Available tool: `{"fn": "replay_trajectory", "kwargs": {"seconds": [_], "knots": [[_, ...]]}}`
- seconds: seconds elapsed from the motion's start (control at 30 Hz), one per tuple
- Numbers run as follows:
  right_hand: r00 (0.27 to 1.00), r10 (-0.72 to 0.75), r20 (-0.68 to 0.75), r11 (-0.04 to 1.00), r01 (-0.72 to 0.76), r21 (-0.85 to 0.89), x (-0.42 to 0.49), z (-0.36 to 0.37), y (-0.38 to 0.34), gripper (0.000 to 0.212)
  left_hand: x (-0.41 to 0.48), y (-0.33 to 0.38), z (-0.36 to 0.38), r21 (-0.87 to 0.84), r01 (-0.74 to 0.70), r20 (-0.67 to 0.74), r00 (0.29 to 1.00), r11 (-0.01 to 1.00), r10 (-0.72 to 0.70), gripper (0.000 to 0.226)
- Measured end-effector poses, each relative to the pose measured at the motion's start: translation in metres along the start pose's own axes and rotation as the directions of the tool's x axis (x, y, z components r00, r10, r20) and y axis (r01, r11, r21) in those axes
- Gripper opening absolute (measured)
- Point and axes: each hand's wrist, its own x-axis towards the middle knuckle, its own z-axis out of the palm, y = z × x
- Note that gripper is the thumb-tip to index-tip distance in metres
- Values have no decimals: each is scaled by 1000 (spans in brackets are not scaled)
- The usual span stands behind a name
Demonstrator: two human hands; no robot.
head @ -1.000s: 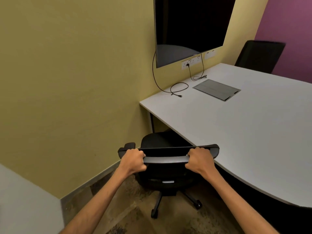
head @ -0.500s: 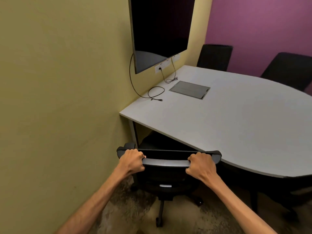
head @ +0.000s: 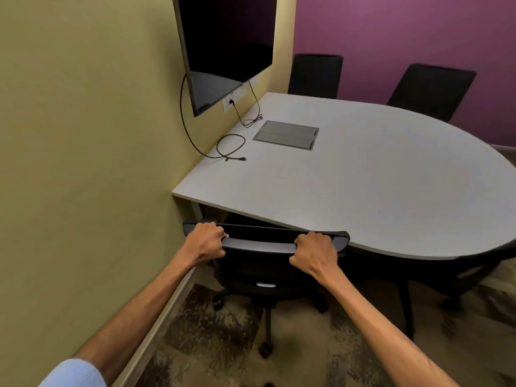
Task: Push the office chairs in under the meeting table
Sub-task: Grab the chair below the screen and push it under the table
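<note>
A black office chair stands at the near edge of the grey meeting table, its seat hidden under the tabletop and its backrest top touching the table edge. My left hand grips the left end of the backrest's top rail. My right hand grips the right end of the same rail. Two more black chairs stand at the far side by the purple wall, one at the left and one at the right. Another dark chair sits partly under the table's right end.
A yellow wall runs close along the left of the chair. A dark wall screen hangs above the table, with black cables lying on the tabletop beside a grey cable hatch. Patterned carpet covers the floor.
The chair has rolled forward so that its seat is now under the table. My view has swung right, bringing the purple wall and far chairs into sight. Both hands keep their grip.
</note>
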Motion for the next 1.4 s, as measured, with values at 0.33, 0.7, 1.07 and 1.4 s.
{"fn": "replay_trajectory", "kwargs": {"seconds": [0.33,0.7,1.07,1.4], "knots": [[997,73,-28,996,-71,59,82,5,-47,9,79,-93,13,48,-65,6,998,997,65,26],[979,200,-27,978,-198,65,164,13,-101,8,157,-182,15,45,-196,0,981,980,196,25],[935,350,-51,937,-350,0,184,11,-107,17,174,-190,12,42,-308,12,951,951,307,32],[891,447,-78,894,-447,26,183,19,-123,15,167,-200,16,-100,-383,-102,922,918,373,34]]}}
